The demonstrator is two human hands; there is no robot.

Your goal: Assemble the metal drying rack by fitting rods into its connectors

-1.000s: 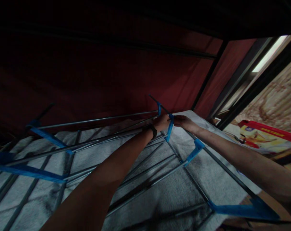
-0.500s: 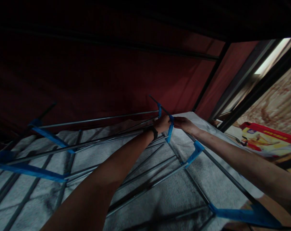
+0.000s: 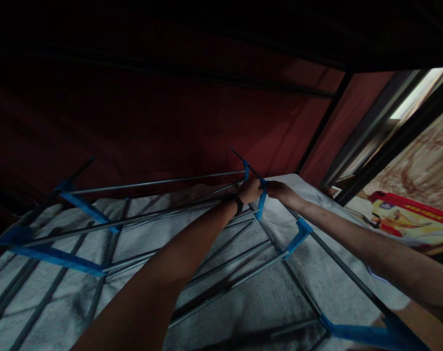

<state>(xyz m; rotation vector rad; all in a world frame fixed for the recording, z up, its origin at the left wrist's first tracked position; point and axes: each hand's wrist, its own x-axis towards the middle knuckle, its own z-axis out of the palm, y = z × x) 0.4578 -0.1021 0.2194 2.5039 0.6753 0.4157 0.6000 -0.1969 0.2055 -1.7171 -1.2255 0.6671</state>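
A frame of grey metal tubes (image 3: 229, 285) joined by blue plastic connectors lies across a pale fleecy blanket. At its far right part, both my hands meet at one blue connector (image 3: 261, 204) on a dark upright tube (image 3: 342, 263). My left hand (image 3: 250, 191), with a black band at the wrist, is closed on the connector's left side. From the right, my right hand (image 3: 283, 193) closes its fingers at the same joint, touching the connector and tube. The fingertips of both hands are partly hidden. Another blue connector (image 3: 297, 237) sits nearer me on that tube.
Behind the frame hangs a dark red cloth wall (image 3: 192, 131) with black bars. Black posts (image 3: 393, 136) rise at right. Beyond them stand a red and yellow box (image 3: 408, 217) and a patterned curtain (image 3: 419, 165). More blue connectors (image 3: 60, 258) join tubes at left.
The whole view has shifted slightly, so the scene sits a little lower and further right. Both hands stay at the same connector.
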